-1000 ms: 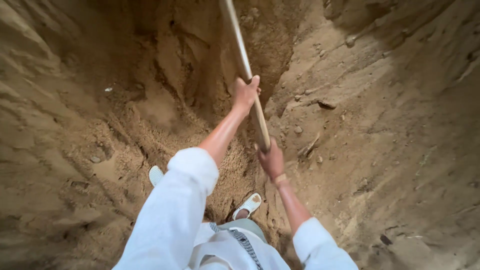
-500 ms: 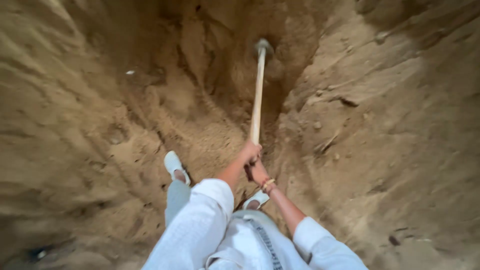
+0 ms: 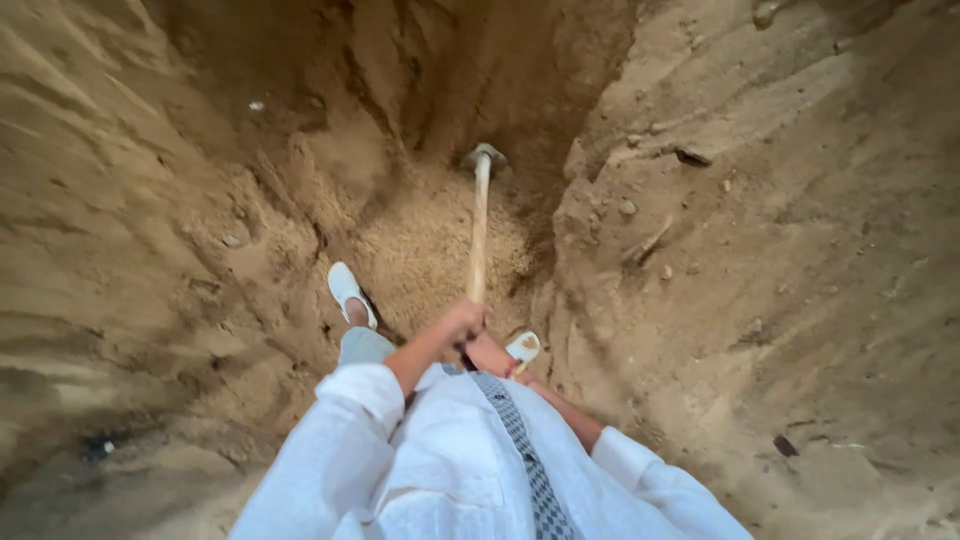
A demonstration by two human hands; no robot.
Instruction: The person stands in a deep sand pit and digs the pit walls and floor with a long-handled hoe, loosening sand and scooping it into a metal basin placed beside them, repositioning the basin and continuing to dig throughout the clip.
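View from the head, looking down into a narrow earthen trench. The left hand [image 3: 462, 322] is wrapping around the near end of a long wooden handle [image 3: 479, 235] — its grip is closing fully on the shaft, knuckles showing toward the camera. The right hand [image 3: 492, 354] is sitting just below and behind the left one, touching the same handle; it is partly hidden by the left forearm, yet its grip is also appearing to be closing on the wood. The handle is running nearly straight away from the person, slightly tilted, toward the far end of the trench. There the metal head [image 3: 484, 156] of the tool is resting against the soil at the foot of the dark end wall; its blade is too sunken in shadow to tell the shape.

Loose, lighter soil [image 3: 430, 250] is lying in a heap on the trench floor, on both sides of the handle. Two white shoes are standing on it: the left shoe [image 3: 349, 292] well to the left of the handle, the right shoe [image 3: 523, 347] just beside the hands. White sleeves [image 3: 340, 440] are covering both arms to the forearm, and a grey checked strap [image 3: 527, 455] is crossing the chest. The right wall [image 3: 760, 260] — pale, packed sand with small stones [image 3: 627, 208] — is rising steeply; the left wall [image 3: 120, 220] is showing slanting tool marks.
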